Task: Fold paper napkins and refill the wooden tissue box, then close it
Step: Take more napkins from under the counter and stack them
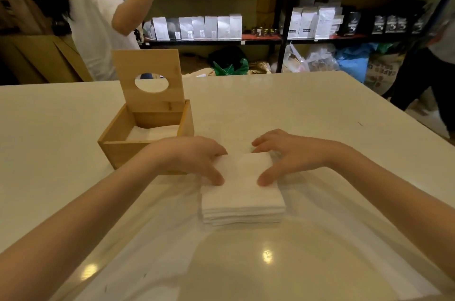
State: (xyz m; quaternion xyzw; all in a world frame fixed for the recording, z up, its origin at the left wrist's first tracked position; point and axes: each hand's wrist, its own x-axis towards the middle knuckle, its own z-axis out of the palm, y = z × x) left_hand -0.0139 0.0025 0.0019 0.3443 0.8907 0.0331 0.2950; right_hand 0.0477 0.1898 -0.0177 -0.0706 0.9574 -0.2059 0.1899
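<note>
A stack of white paper napkins [242, 199] lies on the table in front of me. My left hand [197, 157] rests on the stack's left far corner, thumb pressed on the top napkin. My right hand [283, 155] mirrors it on the right side, thumb on top and fingers curled over the far edge. The top napkin looks partly lifted or bent between both hands. The wooden tissue box [123, 150] stands to the left, touching my left wrist. Its lid [150, 79], with an oval hole, stands upright. White napkins [152, 133] lie inside.
The cream table [320, 115] stretches wide around the stack. A person in a white top [93, 17] stands behind the table at the left, arm raised. Another person [438, 74] is at the far right. Black shelves [221, 40] with bags line the back.
</note>
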